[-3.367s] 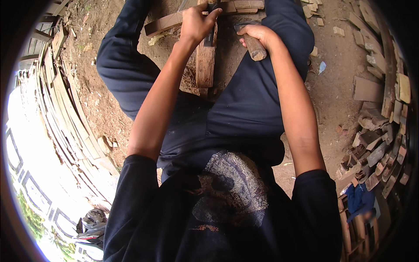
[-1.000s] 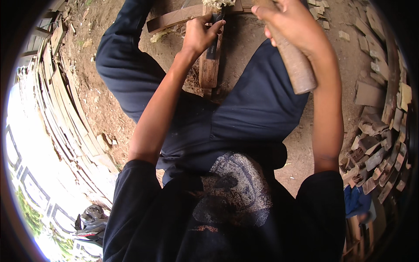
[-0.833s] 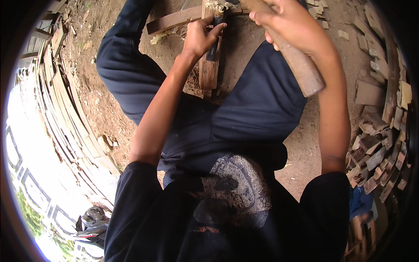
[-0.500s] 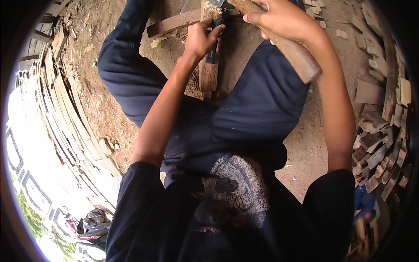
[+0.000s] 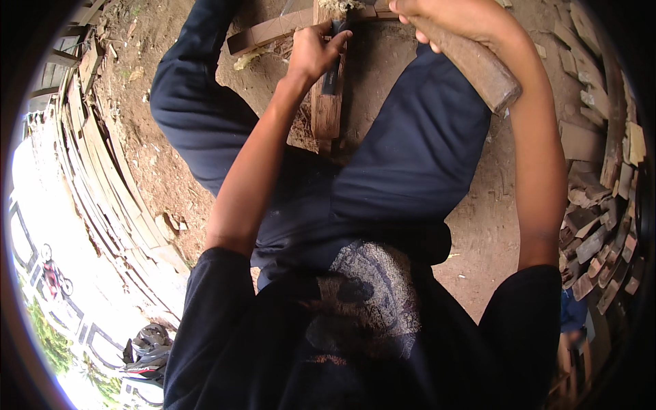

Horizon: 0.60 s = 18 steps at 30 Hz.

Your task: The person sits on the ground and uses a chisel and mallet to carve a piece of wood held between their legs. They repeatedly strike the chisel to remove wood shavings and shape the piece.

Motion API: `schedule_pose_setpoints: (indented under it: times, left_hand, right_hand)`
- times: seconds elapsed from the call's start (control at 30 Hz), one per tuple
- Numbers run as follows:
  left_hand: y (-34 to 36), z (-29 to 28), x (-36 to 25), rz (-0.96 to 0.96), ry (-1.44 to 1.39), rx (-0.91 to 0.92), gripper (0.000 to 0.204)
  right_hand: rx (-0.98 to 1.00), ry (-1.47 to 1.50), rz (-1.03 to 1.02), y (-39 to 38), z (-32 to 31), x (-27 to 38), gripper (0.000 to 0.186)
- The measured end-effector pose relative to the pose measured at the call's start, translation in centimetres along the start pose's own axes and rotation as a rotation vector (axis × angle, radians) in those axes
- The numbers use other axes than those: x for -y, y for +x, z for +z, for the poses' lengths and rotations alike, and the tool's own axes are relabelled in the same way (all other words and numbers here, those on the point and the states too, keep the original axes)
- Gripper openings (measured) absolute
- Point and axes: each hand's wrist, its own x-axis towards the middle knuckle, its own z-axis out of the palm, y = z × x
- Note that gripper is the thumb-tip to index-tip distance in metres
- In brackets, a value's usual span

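Observation:
My left hand [image 5: 316, 53] is closed around a slim black bar [image 5: 331, 82], its thumb stretched across to the right. The bar lies along an upright wooden piece [image 5: 326, 116] between my legs; its kind is unclear. Pale frayed fibres [image 5: 339, 6] show at the top of the wood. Up and to the right, my right hand [image 5: 465, 24] grips a thick, worn wooden handle [image 5: 478, 72], whose butt slants down beside my forearm. The handle's far end lies beyond the upper edge of the picture.
A crosswise plank [image 5: 263, 35] lies behind the upright piece. Wood offcuts [image 5: 594, 232] are heaped at the right, and long boards [image 5: 102, 157] line the left. A helmet-like dark object [image 5: 149, 345] is at the lower left; a blue-clothed person [image 5: 574, 311] appears lower right.
My right hand and the wooden handle have moved up and right. The metal piece seen at the top by the wood is out of view. My left hand stays on the black bar.

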Motion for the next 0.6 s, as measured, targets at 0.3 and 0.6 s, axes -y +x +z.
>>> schedule_pose_setpoints:
  times: [0.3,0.6]
  left_hand:
    - [-0.3,-0.1,-0.5,-0.016,0.007,0.007,0.031]
    - [-0.2,0.1,-0.4,-0.011,0.02,0.008,0.032]
  right_hand:
    - [-0.104,-0.043,0.006,0.3,1.1,-0.4,0.021]
    - [-0.302,-0.087,-0.046,-0.4,1.6,0.6,0.019]
